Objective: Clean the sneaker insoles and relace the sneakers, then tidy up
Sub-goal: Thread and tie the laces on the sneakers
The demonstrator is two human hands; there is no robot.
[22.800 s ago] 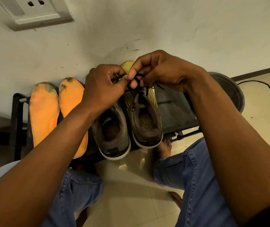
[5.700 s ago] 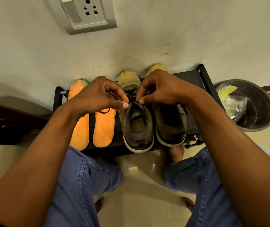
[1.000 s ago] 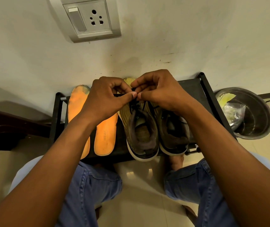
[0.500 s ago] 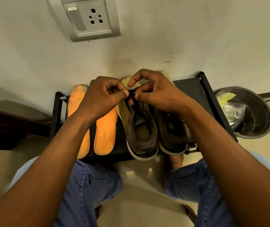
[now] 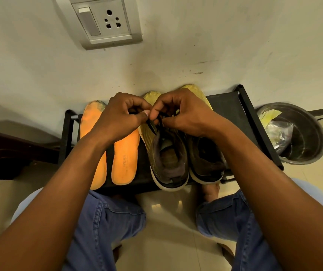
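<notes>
While the head camera looks down past two blue-denim knees, the left hand (image 5: 117,119) and the right hand (image 5: 184,114) meet fingertip to fingertip, each pinching the thin black shoelace (image 5: 155,125) above the left yellow knit sneaker with a dark lining (image 5: 165,153). Its twin, the right yellow knit sneaker (image 5: 205,159), stands touching it, partly under the right wrist. Two orange foam insoles (image 5: 125,155) lie side by side just left of the shoes on the low black metal rack (image 5: 233,106). A round steel basin (image 5: 305,137) sits on the floor to the right, holding a crumpled plastic bag (image 5: 278,132). A grey wall socket (image 5: 102,22) is above.
</notes>
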